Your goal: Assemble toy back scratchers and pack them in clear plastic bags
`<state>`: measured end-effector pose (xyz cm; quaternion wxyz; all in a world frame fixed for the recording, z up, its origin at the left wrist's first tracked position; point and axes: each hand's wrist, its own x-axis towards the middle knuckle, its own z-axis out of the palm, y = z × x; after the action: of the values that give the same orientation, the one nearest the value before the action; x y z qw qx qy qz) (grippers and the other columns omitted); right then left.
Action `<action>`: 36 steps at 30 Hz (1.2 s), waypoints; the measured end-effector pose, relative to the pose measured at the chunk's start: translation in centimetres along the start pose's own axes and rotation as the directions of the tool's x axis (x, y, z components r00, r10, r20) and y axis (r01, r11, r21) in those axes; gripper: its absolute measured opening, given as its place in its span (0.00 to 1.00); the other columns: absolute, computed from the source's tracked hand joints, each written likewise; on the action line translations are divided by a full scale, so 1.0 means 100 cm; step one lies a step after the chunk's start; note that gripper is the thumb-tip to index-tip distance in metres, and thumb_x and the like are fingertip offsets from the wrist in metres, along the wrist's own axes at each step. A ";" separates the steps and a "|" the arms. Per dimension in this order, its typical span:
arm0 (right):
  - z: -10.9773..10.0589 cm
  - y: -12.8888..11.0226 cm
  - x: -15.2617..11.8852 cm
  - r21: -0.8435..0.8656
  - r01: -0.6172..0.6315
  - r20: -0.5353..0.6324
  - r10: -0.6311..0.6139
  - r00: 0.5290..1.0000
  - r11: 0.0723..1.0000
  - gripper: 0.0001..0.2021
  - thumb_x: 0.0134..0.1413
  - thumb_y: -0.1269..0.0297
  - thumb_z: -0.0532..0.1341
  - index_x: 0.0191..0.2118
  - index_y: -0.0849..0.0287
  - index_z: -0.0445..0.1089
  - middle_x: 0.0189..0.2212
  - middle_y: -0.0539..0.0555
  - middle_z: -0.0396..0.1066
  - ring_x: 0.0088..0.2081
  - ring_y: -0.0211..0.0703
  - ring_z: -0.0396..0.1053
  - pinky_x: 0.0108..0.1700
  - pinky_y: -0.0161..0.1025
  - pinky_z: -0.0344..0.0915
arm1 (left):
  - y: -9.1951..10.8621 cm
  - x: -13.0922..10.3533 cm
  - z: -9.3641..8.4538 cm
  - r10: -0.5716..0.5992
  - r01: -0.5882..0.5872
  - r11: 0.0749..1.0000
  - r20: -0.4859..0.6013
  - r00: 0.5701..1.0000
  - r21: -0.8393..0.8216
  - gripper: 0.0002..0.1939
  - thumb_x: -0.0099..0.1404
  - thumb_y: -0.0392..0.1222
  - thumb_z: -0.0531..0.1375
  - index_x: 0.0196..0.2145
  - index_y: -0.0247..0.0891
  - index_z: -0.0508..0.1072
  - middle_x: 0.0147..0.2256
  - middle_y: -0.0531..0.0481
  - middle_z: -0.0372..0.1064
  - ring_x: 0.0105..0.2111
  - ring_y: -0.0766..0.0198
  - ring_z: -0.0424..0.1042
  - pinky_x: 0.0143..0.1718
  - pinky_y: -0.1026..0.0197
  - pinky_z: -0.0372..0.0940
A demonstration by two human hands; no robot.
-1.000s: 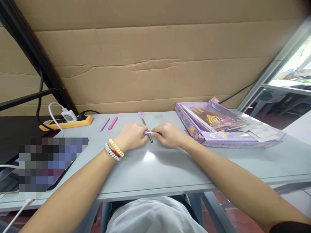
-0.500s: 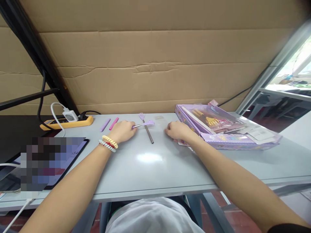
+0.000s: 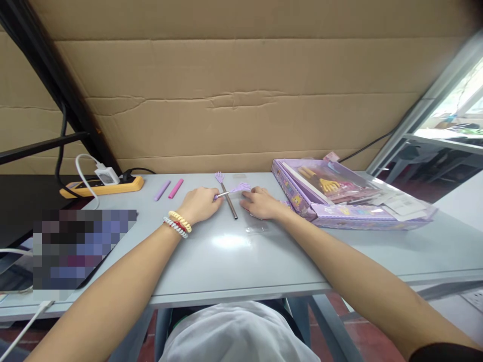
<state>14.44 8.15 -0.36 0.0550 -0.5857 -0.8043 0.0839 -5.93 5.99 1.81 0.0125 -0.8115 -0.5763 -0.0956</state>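
My left hand [image 3: 202, 205] is closed around the handle end of a small back scratcher [image 3: 237, 189], whose purple hand-shaped head points right. A second back scratcher [image 3: 228, 200], with a purple claw and metal rod, lies on the table beneath it, crossing it. My right hand [image 3: 260, 203] has its fingers curled down close to the held scratcher's head; whether they touch it I cannot tell. Those fingers grip a clear plastic wrapper [image 3: 256, 229], which shows partly below the hand. Left of my left hand lie a purple tube [image 3: 162, 190] and a pink tube [image 3: 175, 189].
A purple box [image 3: 317, 213] with a clear cover and packaged items stands at right. At left are a yellow power strip [image 3: 121, 186] with a white charger [image 3: 107, 174] and a blurred tablet [image 3: 113, 236]. Cardboard [image 3: 241, 125] backs the table.
My right hand has moved left toward the scratcher's head, and the clear wrapper has shifted left with it. My left hand has moved slightly right with the scratcher in it.
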 end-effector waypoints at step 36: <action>-0.050 0.014 -0.022 -0.118 -0.061 0.297 0.093 0.950 0.991 0.20 0.37 0.61 0.66 0.42 0.54 0.68 0.37 0.54 0.69 0.34 0.44 0.67 0.27 0.34 0.55 | -0.001 -0.001 0.002 0.070 -0.071 0.996 0.006 0.998 0.052 0.18 0.65 0.48 0.45 0.33 0.40 0.71 0.32 0.45 0.73 0.33 0.53 0.72 0.29 0.58 0.59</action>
<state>17.33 6.81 4.32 -0.1033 -0.5991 -0.7831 0.1311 -6.01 5.92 1.59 0.0358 -0.8309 -0.5497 -0.0782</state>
